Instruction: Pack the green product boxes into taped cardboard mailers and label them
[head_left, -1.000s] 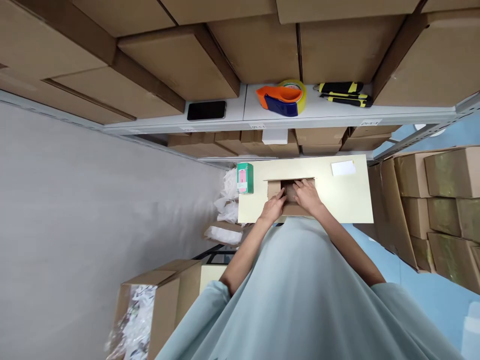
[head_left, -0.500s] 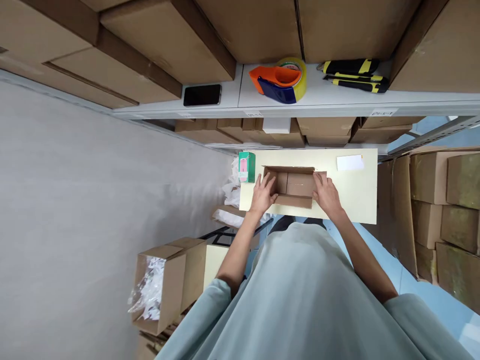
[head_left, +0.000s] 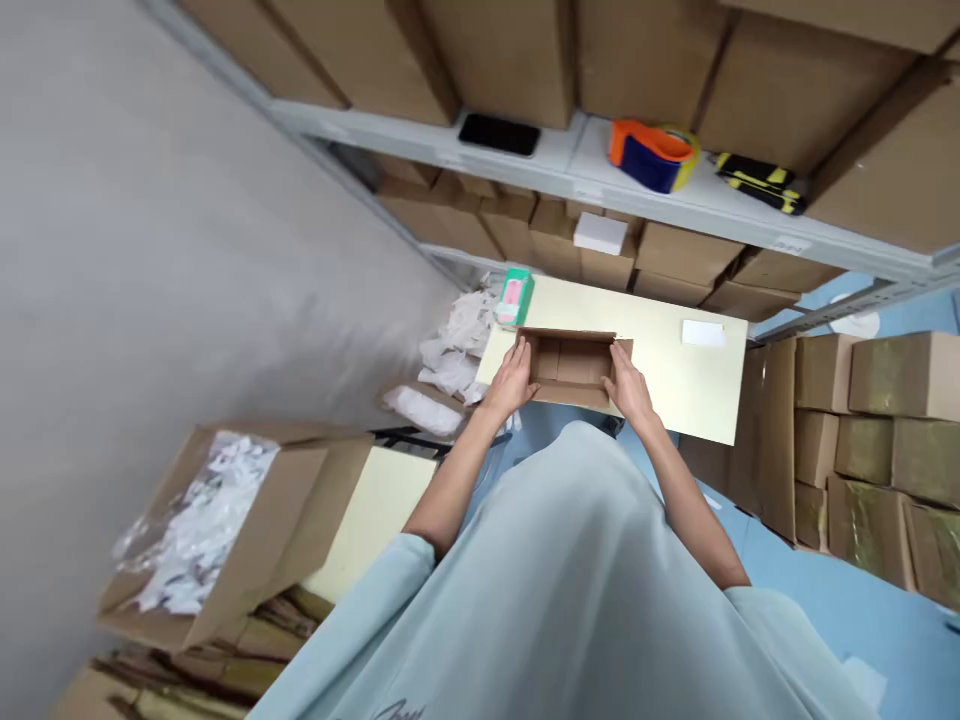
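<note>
Tabletop (head_left: 675,385) under box (head_left: 574,362) — shelving (head_left: 570,165) behind

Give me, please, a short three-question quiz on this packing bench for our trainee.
1. True or false: the open box stands on the pale table.
2. On the shelf, what lies between the black phone and the yellow-black knife? A tape dispenser; B scissors; C mug.
3. Fill in: the left hand and the right hand touch the box's two opposite ___.
Key: 1 true; 2 A; 3 ends.
</note>
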